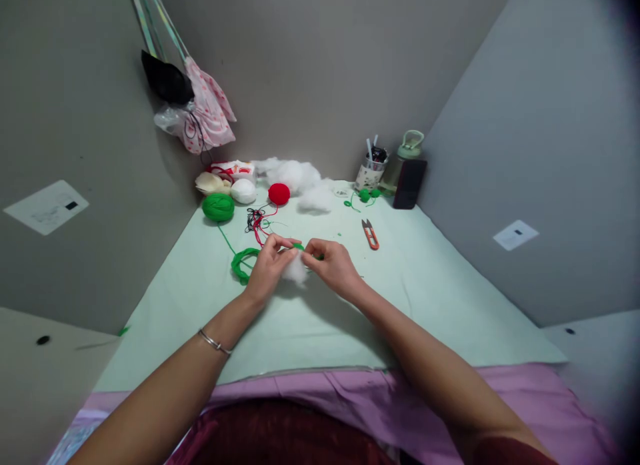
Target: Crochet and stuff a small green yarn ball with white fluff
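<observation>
My left hand (271, 265) pinches a small green crocheted piece (299, 246), most of it hidden behind my fingers. A tuft of white stuffing (296, 271) hangs just below the piece, between my two hands. My right hand (333, 265) is closed at the other side, its thumb and fingertips pressed together at the stuffing's upper edge and the green piece. Beside my left wrist lies a loose loop of green yarn (242, 268), with a strand leading back to a green yarn ball (219, 207).
Orange thread snips (371, 235) lie right of centre. Behind stand a red yarn ball (279, 194), a white yarn ball (244, 191), a heap of stuffing (295, 177), small green balls (365, 195), a pen cup (370, 177), a bottle (393, 171) and a phone (410, 185).
</observation>
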Demonstrator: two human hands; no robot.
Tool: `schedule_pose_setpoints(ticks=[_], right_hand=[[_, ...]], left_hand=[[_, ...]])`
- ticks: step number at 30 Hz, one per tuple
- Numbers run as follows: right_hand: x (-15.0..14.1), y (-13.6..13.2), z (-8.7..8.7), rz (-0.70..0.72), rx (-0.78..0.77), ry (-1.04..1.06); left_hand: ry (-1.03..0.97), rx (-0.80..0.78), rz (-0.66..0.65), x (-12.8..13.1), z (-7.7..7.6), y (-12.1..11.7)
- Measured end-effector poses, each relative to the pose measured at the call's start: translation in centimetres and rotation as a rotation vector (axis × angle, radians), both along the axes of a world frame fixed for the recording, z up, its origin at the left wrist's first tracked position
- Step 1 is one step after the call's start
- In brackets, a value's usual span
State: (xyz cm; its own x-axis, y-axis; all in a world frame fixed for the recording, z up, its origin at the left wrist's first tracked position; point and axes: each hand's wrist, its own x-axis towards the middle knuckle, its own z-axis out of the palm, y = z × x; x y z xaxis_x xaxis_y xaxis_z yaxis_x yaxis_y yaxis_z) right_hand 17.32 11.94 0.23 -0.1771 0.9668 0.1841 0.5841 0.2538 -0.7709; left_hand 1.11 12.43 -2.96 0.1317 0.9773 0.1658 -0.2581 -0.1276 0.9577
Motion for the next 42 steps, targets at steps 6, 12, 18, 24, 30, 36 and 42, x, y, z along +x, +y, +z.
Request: schedule_pose_setpoints(ticks=[6,12,18,24,30,36,42], right_hand=[[0.5,-0.3,0.7,0.122,-0.004,0.026],[-0.3,-1.3,1.0,0.231,-0.001,0.012],[0.0,-1.1,1.0,0.215,0.119,-0.083],[0.3,-0.4,0.6,0.048,0.002,0.053],[0.9,-0.1,1.3,0.150,-0.079,0.148],[0.0,-1.2,1.7,0.272,-0.094,0.140],[-0.4,-0.9,0.9,0.212,-0.055,0.203]], left_hand=[[0.002,-0.047,-0.067,-0.3,0.1,0.3],[0.000,-0.043,0.079,0.1,-0.2,0.7],[-0.043,-0.140,0.059,0.3,-0.1,0.3],[-0.081,-0.136,-0.059,0.1,1.0,-0.6],[-0.037,-0.115,-0.133,-0.4,0.5,0.0],[0.022,-0.046,0.027,-0.1,-0.1,0.6],[0.006,-0.068,0.086,0.1,0.4,0.4]])
